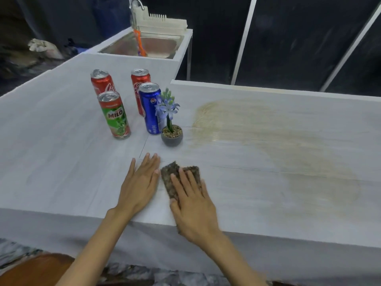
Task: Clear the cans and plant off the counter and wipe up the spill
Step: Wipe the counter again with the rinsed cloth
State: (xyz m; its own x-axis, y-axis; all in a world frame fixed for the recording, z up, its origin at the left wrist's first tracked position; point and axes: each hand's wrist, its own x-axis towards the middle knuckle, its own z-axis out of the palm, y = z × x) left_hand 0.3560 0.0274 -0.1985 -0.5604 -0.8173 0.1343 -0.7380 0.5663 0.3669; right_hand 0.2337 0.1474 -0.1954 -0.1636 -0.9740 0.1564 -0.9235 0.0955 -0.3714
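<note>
1. Near the front edge of the worktop (61, 162), the right hand (193, 209) pressed straight fingers on the cloth (170, 174); the left hand (140, 182) lay flat, empty.
2. Cans (114, 116) and plant (172, 135) stood behind them; the spill (257, 133) spread toward the right edge.
3. Wiping well likely called for even pressure, clear of the plant.

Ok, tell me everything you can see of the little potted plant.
The potted plant stands upright on the counter, just left of the brownish spill. Small round dark grey pot, pebbles on top, one green stem, pale blue-purple flowers with green buds. The blue Pepsi can stands close behind; contact unclear.
</note>
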